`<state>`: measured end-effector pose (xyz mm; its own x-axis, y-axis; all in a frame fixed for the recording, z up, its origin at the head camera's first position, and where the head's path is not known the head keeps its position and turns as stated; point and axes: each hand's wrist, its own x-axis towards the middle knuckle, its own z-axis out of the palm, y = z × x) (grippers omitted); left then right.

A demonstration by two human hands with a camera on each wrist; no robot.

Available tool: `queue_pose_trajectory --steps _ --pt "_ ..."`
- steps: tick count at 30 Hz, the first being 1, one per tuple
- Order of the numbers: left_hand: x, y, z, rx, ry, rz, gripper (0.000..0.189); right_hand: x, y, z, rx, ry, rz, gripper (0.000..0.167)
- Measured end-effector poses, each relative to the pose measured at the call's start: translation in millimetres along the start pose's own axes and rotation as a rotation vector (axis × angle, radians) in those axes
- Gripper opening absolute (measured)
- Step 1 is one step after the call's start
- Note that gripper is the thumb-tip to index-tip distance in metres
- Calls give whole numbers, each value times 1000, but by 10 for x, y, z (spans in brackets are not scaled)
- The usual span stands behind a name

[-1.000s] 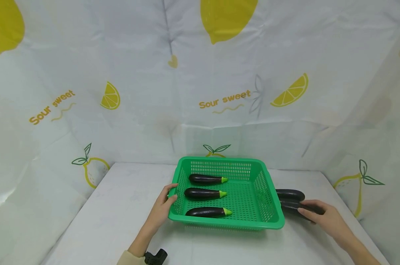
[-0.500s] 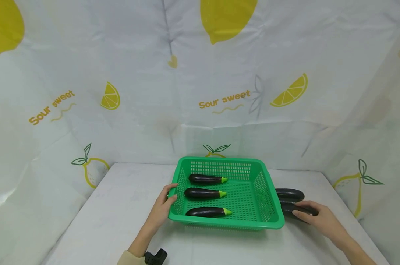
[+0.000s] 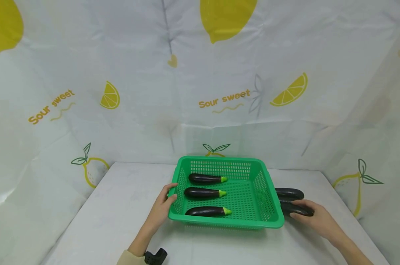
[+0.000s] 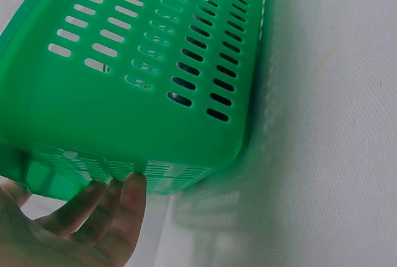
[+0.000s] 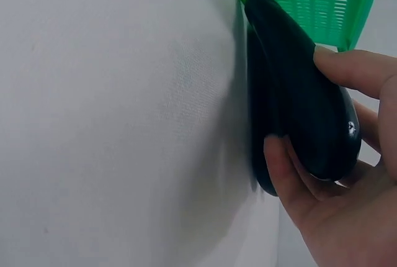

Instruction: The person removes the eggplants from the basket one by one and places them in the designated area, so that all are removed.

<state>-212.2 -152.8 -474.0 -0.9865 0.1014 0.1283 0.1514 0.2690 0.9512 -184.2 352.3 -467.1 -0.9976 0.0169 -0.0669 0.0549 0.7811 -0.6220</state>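
Observation:
In the head view my left hand (image 3: 162, 206) holds the left rim of a green plastic basket (image 3: 233, 223), and the left wrist view has its fingers against the slotted wall. Three dark purple eggplants with green stem ends, one of them in the middle (image 3: 201, 193), lie inside, in the left part. To the right of the basket, my right hand (image 3: 319, 219) grips another eggplant (image 5: 304, 87), thumb on one side and fingers round its thick end. This eggplant's green stem points at the basket wall. Another dark eggplant (image 5: 260, 112) lies right behind it on the table.
Beside the basket's right wall, farther back, one eggplant (image 3: 290, 193) is partly hidden by the rim. A white cloth covers the table (image 3: 120, 206). Behind it hangs a lemon-print sheet (image 3: 147, 125).
My right hand has moved left, and the eggplant in it has shifted toward the basket. The left hand and the basket have stayed in place.

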Motion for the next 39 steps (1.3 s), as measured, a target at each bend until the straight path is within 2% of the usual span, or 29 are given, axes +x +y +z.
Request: queue_pose_trajectory --steps 8,18,27,32,39 --pt "0 -6 6 2 -1 5 40 -12 20 68 -92 71 -63 61" --pt "5 -16 14 0 -6 4 41 -50 32 74 -110 136 -147 45" --pt "15 -12 2 19 -6 16 41 -70 -75 4 -137 160 -164 41" --pt "16 8 -12 32 -11 16 41 -112 -165 -47 -105 190 -203 39" --pt "2 20 -31 49 -10 3 41 -167 -347 -89 33 168 -222 42"
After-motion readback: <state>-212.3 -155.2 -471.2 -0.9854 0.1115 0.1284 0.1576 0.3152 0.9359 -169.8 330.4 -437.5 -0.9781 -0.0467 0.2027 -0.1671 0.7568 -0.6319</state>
